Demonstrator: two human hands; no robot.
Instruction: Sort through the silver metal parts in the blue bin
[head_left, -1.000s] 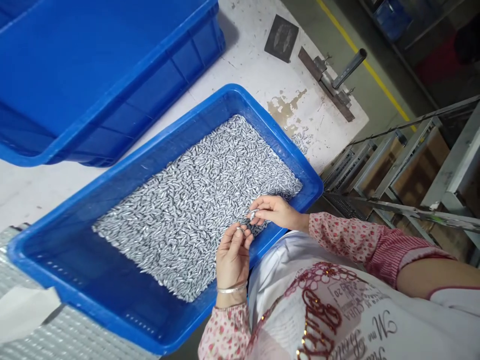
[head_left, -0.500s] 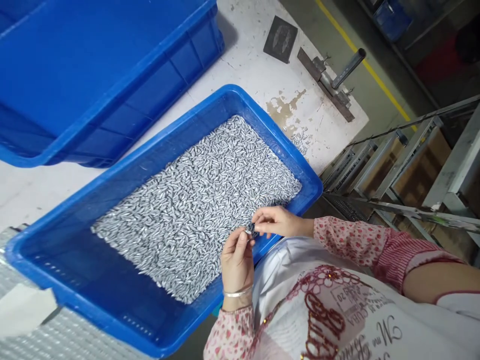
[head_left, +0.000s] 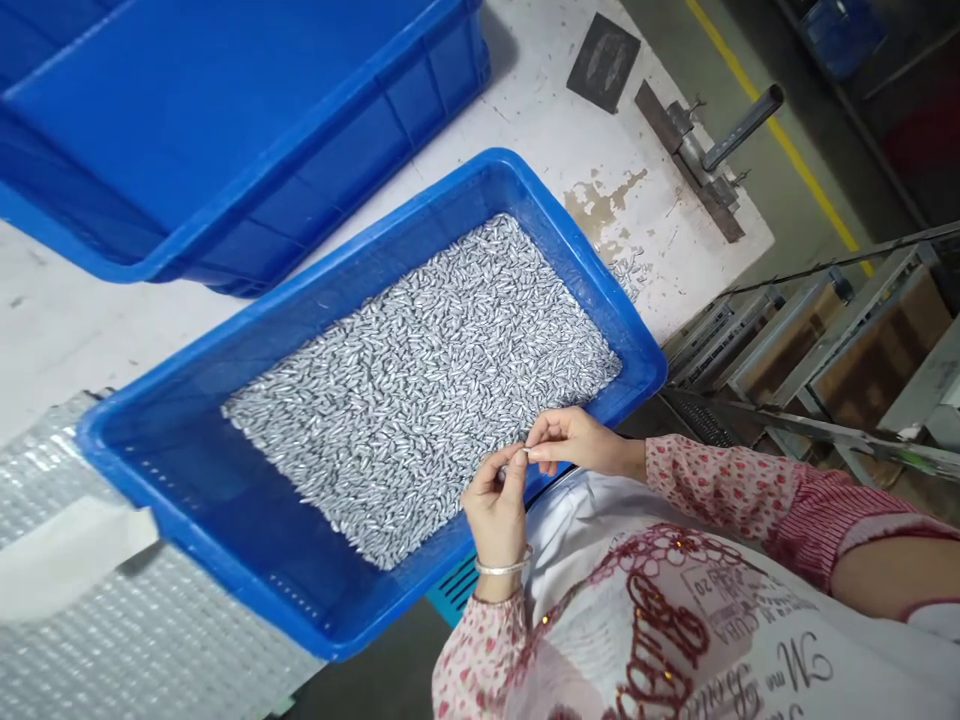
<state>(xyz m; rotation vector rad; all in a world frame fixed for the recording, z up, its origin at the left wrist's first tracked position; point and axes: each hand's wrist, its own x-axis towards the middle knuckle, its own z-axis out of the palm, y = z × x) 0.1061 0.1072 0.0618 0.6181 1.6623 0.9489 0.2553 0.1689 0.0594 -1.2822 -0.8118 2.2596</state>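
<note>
Both hands meet over the blue bin's (head_left: 247,490) near edge, toward its right corner — left hand (head_left: 499,515) and right hand (head_left: 581,442) fingertip to fingertip, each grip pinched nearly closed, apparently on one small silver piece (head_left: 526,451), probably for fine control. Loose pieces (head_left: 420,380) cover much of the bin's bottom — high walls presumably keep them together.

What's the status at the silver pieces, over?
Left hand and right hand together, grip contents unclear. Silver pieces below, inside blue bin. Nothing visibly in the way.
</note>
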